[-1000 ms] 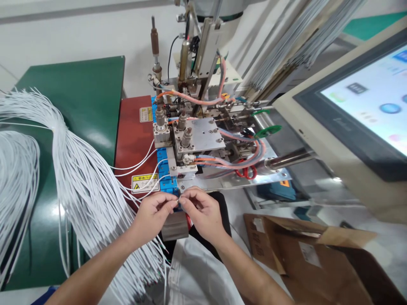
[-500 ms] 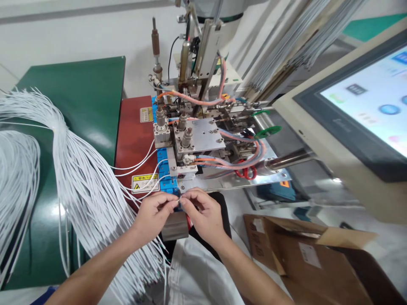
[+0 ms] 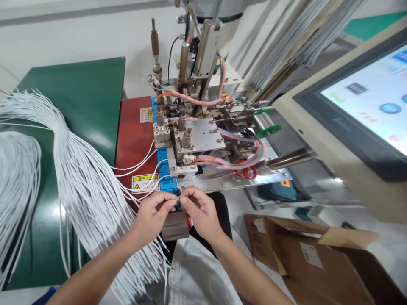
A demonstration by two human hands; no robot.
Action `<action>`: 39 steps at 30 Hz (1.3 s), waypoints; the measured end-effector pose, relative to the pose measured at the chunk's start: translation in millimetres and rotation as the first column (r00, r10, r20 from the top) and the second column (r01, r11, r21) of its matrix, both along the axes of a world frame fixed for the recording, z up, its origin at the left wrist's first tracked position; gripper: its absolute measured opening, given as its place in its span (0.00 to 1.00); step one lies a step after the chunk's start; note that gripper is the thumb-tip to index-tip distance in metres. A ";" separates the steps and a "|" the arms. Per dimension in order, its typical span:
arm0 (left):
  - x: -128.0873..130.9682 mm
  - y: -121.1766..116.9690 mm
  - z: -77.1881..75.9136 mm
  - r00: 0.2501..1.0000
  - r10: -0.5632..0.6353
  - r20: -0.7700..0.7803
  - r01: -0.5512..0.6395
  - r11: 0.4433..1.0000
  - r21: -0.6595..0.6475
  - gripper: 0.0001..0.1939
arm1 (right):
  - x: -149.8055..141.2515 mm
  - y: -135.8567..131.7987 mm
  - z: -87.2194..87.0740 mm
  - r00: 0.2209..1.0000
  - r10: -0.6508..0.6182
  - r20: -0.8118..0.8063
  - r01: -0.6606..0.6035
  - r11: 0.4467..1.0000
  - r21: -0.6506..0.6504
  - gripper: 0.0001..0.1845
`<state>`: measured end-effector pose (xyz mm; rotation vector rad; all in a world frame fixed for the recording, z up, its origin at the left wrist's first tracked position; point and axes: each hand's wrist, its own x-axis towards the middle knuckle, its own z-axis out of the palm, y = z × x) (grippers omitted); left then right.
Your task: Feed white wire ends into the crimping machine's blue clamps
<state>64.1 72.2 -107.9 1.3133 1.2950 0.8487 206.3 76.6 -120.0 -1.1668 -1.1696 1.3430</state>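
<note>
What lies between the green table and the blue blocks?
In the head view, the red plate, bearing two warning labels, with a few of the white cables running across it.

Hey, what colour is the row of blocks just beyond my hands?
The row of blocks is blue, clearest in the head view.

The piece (image 3: 177, 199) between the hands (image 3: 154, 215) (image 3: 202, 213) is too small to identify, the monitor (image 3: 365, 93) cropped
</note>
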 end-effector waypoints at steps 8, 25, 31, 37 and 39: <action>-1.2 2.1 -0.4 0.999 -0.041 -0.005 0.040 0.998 -0.045 0.09 | 4.2 2.5 -1.8 0.995 -0.013 -0.095 0.013 1.000 -0.006 0.05; -2.7 4.0 -2.3 0.999 -0.034 -0.036 0.032 0.999 -0.040 0.09 | -1.5 2.8 -4.4 0.995 -0.099 -0.009 0.099 0.995 -0.016 0.06; -2.6 3.4 -2.4 0.998 -0.045 -0.043 0.044 0.999 -0.033 0.09 | 2.6 -0.7 -4.5 0.998 -0.041 0.057 0.036 0.995 0.091 0.05; -4.3 2.8 -3.5 0.993 -0.097 -0.073 0.094 0.995 -0.045 0.10 | 4.8 1.7 0.2 0.987 0.006 0.160 -0.027 0.991 0.129 0.06; -4.2 3.0 -2.6 0.992 -0.101 -0.078 0.098 0.994 -0.046 0.10 | 4.0 0.9 0.7 0.980 -0.010 0.196 -0.022 0.987 0.160 0.06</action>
